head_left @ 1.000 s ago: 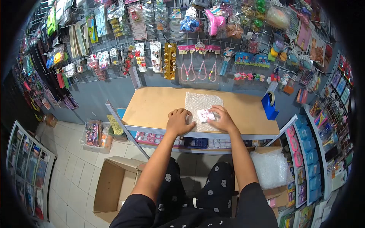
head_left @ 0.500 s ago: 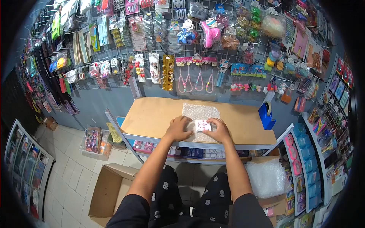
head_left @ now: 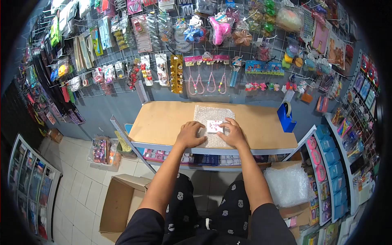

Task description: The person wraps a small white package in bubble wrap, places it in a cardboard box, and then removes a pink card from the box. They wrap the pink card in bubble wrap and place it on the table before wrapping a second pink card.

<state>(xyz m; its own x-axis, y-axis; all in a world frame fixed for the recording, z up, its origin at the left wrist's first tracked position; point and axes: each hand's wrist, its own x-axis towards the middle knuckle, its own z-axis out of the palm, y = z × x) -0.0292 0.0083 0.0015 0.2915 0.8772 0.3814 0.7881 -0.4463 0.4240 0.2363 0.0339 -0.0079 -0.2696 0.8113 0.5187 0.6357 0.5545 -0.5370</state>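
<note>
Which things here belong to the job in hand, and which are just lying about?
In the job:
small white box, right hand at it
bubble-wrap sheet under it, left hand at its edge

Lying about:
blue tape dispenser
open cardboard box
bubble-wrap bundle
</note>
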